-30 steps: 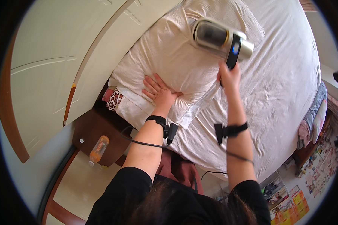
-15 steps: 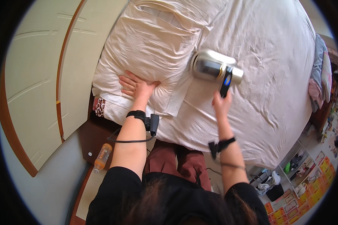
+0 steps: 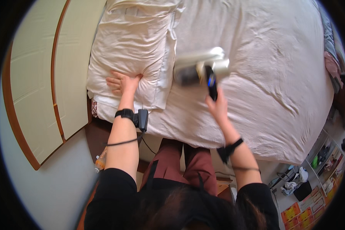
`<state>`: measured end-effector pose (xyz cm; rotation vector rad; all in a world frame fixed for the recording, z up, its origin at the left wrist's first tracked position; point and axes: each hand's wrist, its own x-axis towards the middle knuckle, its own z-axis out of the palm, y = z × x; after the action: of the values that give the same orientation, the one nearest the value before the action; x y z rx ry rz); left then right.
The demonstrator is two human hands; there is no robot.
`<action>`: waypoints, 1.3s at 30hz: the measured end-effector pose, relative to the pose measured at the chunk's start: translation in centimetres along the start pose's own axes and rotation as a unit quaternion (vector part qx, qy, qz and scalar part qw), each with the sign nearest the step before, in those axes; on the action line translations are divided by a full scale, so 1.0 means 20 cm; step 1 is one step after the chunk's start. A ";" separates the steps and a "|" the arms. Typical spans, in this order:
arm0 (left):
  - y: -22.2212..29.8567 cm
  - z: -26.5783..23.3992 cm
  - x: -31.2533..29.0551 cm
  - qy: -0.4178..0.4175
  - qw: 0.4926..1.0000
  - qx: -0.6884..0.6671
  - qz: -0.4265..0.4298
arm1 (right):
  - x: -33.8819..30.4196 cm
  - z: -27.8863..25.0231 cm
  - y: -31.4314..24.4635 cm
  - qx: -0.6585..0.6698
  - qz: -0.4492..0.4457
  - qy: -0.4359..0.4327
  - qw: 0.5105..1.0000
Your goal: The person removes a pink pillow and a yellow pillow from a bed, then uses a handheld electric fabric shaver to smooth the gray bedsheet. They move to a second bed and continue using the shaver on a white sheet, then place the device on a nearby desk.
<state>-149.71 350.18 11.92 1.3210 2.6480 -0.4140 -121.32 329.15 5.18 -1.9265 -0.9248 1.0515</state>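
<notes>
My left hand [image 3: 123,82] presses on the near end of a cream pillow [image 3: 132,46], its fingers spread and nothing in them. The cloth wrinkles around the palm. Out over the bed, my right hand [image 3: 219,105] is wrapped round the black handle of a handheld mattress vacuum [image 3: 215,61]. Motion smears the vacuum's silvery body and dark see-through cup. It sits just right of the pillow's edge, over the pale bed sheet [image 3: 257,103]; whether it touches the sheet I cannot tell.
A cream headboard or panel [image 3: 30,96] with brown trim stands at the left. An orange drink bottle [image 3: 101,163] is beside my left forearm. Folded clothes [image 3: 331,61] hang at the bed's far right. Below right are a rack [image 3: 322,157] and orange-yellow boxes [image 3: 299,214].
The view has shifted, so the pillow and my left hand appear farther left. The vacuum has turned slightly, its right end now higher, and it is more blurred. My left hand stays on the pillow.
</notes>
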 end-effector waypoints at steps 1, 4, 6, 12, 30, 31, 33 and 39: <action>0.04 0.00 -0.02 0.018 1.000 -0.023 0.011 | -0.20 -0.04 0.05 -0.003 -0.019 -0.027 0.999; 0.22 0.03 -0.14 0.137 0.941 -0.078 0.301 | -0.56 -0.14 0.16 -0.020 0.040 -0.114 0.993; 0.46 0.11 -0.22 0.136 0.881 -0.112 0.438 | -0.57 -0.22 0.21 -0.010 0.021 -0.070 0.997; 0.82 0.36 -0.36 -0.147 0.981 0.020 0.125 | 0.02 -0.36 0.19 0.003 0.049 0.109 0.993; 0.73 0.55 -0.58 -0.066 0.971 0.215 -0.080 | 1.36 -0.13 -0.44 0.183 -0.013 0.147 0.972; 0.74 0.56 -0.59 -0.052 0.977 0.194 -0.069 | 1.49 -0.14 -0.50 0.213 -0.085 0.175 0.957; 0.73 0.55 -0.61 -0.057 0.976 0.198 -0.066 | 1.64 -0.12 -0.59 0.269 -0.068 0.151 0.949; 0.62 0.52 -0.56 -0.038 0.977 0.201 -0.059 | 1.22 0.03 -0.56 0.215 -0.079 0.040 0.973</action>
<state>-132.98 345.54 2.72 1.2132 2.6772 -1.0404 -114.62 355.12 6.11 -1.4991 -0.7211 0.9802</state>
